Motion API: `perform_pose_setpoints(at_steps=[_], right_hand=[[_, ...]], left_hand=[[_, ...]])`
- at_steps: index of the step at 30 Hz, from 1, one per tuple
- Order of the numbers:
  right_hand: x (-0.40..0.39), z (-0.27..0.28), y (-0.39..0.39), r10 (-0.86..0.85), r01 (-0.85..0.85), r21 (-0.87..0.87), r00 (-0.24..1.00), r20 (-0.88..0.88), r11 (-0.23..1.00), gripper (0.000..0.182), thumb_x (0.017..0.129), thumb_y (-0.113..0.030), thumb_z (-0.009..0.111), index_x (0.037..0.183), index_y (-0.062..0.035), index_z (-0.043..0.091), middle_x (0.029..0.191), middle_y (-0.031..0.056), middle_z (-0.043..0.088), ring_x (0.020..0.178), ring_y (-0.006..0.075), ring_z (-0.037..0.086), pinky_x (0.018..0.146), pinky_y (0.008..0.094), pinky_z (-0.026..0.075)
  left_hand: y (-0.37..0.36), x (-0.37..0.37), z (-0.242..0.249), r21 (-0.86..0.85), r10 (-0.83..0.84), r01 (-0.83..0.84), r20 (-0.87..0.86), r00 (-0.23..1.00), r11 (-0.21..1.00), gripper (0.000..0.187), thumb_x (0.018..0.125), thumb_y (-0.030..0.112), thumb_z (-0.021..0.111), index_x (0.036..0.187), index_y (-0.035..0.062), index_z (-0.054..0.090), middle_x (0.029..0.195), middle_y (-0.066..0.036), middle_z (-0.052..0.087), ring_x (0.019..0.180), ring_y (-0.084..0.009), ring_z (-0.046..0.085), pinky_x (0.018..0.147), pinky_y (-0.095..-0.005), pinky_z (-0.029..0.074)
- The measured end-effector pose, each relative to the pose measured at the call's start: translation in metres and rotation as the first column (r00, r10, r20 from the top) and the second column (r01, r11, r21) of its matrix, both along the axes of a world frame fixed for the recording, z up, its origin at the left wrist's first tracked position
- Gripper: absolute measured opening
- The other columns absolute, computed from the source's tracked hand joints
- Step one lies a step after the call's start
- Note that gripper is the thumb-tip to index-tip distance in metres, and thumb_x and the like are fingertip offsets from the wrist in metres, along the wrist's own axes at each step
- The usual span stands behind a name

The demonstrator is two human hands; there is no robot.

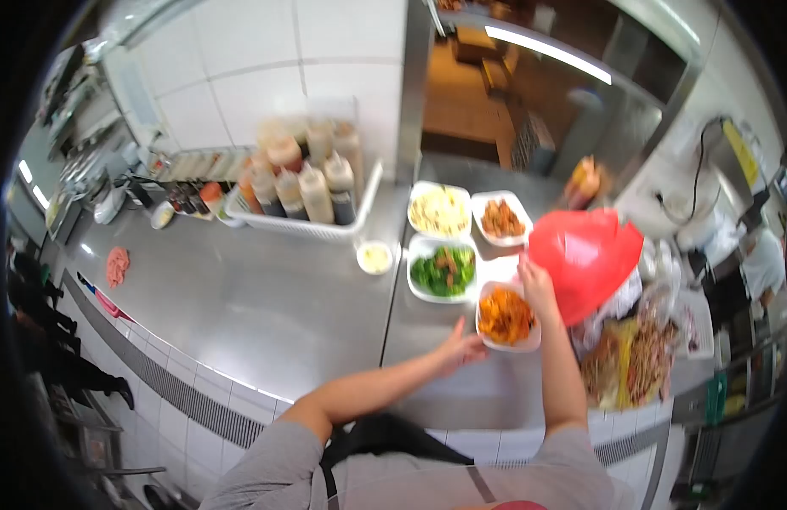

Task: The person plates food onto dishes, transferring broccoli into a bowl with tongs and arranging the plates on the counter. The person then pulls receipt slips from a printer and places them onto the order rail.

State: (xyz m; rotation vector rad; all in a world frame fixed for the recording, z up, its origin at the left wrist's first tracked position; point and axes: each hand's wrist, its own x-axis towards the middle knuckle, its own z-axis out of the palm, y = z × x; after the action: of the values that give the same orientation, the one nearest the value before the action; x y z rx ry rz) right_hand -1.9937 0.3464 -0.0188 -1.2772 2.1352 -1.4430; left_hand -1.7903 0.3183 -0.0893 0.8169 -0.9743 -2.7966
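Note:
My right hand [536, 280] is closed at the left edge of a billowed red plastic bag [587, 263]. With its fingers apart, my left hand [463, 347] reaches to the left edge of a white tray of orange-coloured food [506, 318]. Behind that tray, another holds green vegetables with brown pieces on top [443, 270]. Further back stand a tray of pale yellow food [439, 210] and one of reddish-brown pieces [502, 218]. The trays sit close together on the steel counter [266, 289].
A white basket [304, 228] of sauce bottles stands against the tiled wall, with a small white bowl [375, 257] to its right. Clear bags and a heap of brown items [636, 361] lie at the right. A pink cloth [117, 265] and a pink-handled knife [111, 306] are far left.

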Motion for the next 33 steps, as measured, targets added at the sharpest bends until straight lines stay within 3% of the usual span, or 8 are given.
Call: perform_pose_setpoints(at_steps=[3, 5, 8, 11, 16, 20, 26, 33], right_hand=[[0.038, 0.042, -0.010, -0.064, 0.055, -0.071, 0.989, -0.131, 0.996, 0.039, 0.084, -0.023, 0.050, 0.055, 0.0030, 0.053, 0.051, 0.0086, 0.054, 0.049, 0.0118, 0.054, 0.047, 0.0263, 0.039], [0.045, 0.065, -0.032, 0.061, -0.054, -0.128, 0.997, 0.046, 0.990, 0.043, 0.086, -0.026, 0.047, 0.054, 0.0019, 0.052, 0.048, 0.0069, 0.052, 0.044, 0.0099, 0.053, 0.042, 0.0229, 0.038], [0.055, 0.105, -0.084, 0.133, -0.150, -0.245, 0.988, -0.083, 0.958, 0.036, 0.089, -0.023, 0.039, 0.067, 0.0021, 0.054, 0.050, 0.0063, 0.050, 0.038, 0.0102, 0.048, 0.039, 0.0220, 0.038], [0.088, 0.153, -0.143, 0.316, -0.397, -0.331, 0.909, -0.274, 0.856, 0.026, 0.084, -0.006, 0.040, 0.110, -0.0031, 0.044, 0.054, 0.0046, 0.049, 0.046, 0.0081, 0.046, 0.044, 0.0217, 0.040], [0.119, 0.222, -0.263, 0.107, -0.305, -0.310, 0.845, -0.524, 0.900, 0.017, 0.074, -0.020, 0.057, 0.080, -0.0048, 0.063, 0.068, 0.0146, 0.059, 0.065, 0.0251, 0.059, 0.060, 0.0324, 0.045], [0.123, 0.277, -0.356, -0.066, -0.162, -0.354, 0.832, -0.551, 0.921, 0.019, 0.073, -0.022, 0.056, 0.081, -0.0070, 0.065, 0.072, 0.0108, 0.062, 0.063, 0.0176, 0.059, 0.061, 0.0284, 0.046], [0.158, 0.339, -0.459, 0.138, -0.161, -0.448, 0.987, -0.085, 0.879, 0.017, 0.076, -0.011, 0.052, 0.089, -0.0046, 0.060, 0.075, 0.0036, 0.057, 0.064, 0.0151, 0.052, 0.060, 0.0274, 0.046], [0.222, 0.372, -0.536, 0.404, 0.089, -0.666, 0.734, 0.547, 0.740, 0.026, 0.079, -0.017, 0.048, 0.104, -0.0070, 0.051, 0.100, 0.0085, 0.052, 0.074, 0.0212, 0.052, 0.055, 0.0389, 0.046]], left_hand=[[-0.025, 0.028, -0.013, -0.354, -0.241, 0.230, 0.014, 0.970, 0.907, 0.032, 0.086, 0.026, 0.047, 0.110, 0.0063, 0.048, 0.075, -0.011, 0.059, 0.056, -0.0159, 0.055, 0.051, -0.0255, 0.044], [-0.050, 0.069, -0.003, -0.922, -0.080, 0.115, 0.092, 0.993, 0.369, 0.034, 0.086, 0.031, 0.045, 0.073, 0.0016, 0.056, 0.061, -0.009, 0.056, 0.047, -0.0133, 0.047, 0.046, -0.0261, 0.037], [-0.105, 0.151, 0.013, -0.983, 0.340, 0.034, 0.095, 0.936, 0.182, 0.030, 0.082, 0.031, 0.047, 0.082, 0.0050, 0.061, 0.074, -0.013, 0.061, 0.061, -0.0234, 0.055, 0.059, -0.0359, 0.042], [-0.175, 0.241, -0.015, -0.982, 0.775, 0.128, -0.028, 0.632, -0.140, 0.029, 0.082, 0.029, 0.040, 0.090, 0.0066, 0.057, 0.081, -0.015, 0.060, 0.077, -0.0355, 0.055, 0.068, -0.0438, 0.043], [-0.202, 0.351, -0.005, -0.846, 0.889, 0.529, 0.188, 0.418, -0.070, 0.032, 0.082, 0.030, 0.041, 0.070, 0.0080, 0.061, 0.071, -0.012, 0.059, 0.068, -0.0333, 0.056, 0.062, -0.0424, 0.044], [-0.198, 0.355, 0.003, -0.804, 0.908, 0.594, 0.244, 0.341, -0.007, 0.031, 0.079, 0.029, 0.043, 0.068, 0.0080, 0.061, 0.072, -0.011, 0.060, 0.067, -0.0305, 0.057, 0.060, -0.0402, 0.044], [-0.199, 0.356, 0.007, -0.808, 0.900, 0.589, 0.238, 0.366, -0.025, 0.028, 0.078, 0.028, 0.044, 0.066, 0.0098, 0.061, 0.072, -0.010, 0.060, 0.067, -0.0292, 0.057, 0.059, -0.0397, 0.044], [-0.206, 0.360, -0.004, -0.807, 0.897, 0.590, 0.234, 0.375, -0.036, 0.028, 0.078, 0.029, 0.044, 0.064, 0.0108, 0.060, 0.068, -0.008, 0.059, 0.065, -0.0281, 0.057, 0.057, -0.0396, 0.044]])
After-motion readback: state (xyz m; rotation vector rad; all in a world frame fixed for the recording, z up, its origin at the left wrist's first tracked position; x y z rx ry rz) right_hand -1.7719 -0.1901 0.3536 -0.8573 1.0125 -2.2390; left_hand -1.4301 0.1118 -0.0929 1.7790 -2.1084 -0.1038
